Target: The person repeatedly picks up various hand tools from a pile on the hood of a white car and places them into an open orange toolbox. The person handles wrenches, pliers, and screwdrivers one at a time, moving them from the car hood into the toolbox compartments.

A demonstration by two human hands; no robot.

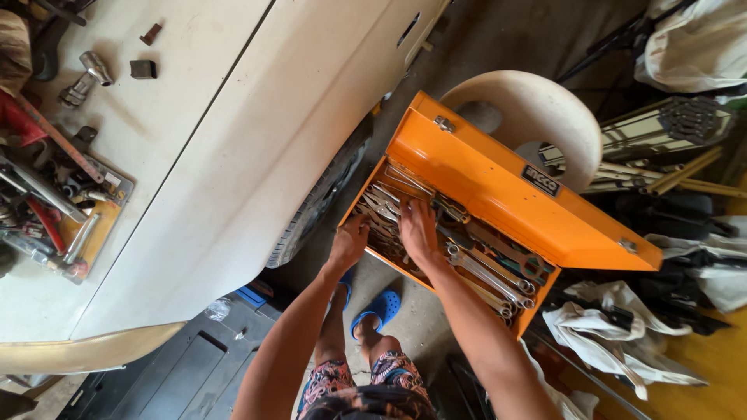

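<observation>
Head view. Toolbox (498, 194): orange sheet metal, lid (513, 183) raised, set on the floor beside a white car body (233, 148). The lid bears a small dark rectangular label (540, 180) near its middle and silver latches near both ends. The tray holds wrenches (490, 268), bright steel, long and flat, lying in rows and overlapping.

Left hand (349, 241): at the tray's near-left edge, fingers curled onto the wrenches; whether they grip one cannot be told. Right hand (416, 229): palm down, fingers spread flat on the wrenches, clasping nothing.

Stool (533, 117): cream, round, smooth, behind the lid. Rags (615, 327): pale, crumpled, right of the toolbox. Sandals (381, 307): blue, on concrete below the hands. Second tray (85, 225): orange, with loose tools, on the car panel at left.
</observation>
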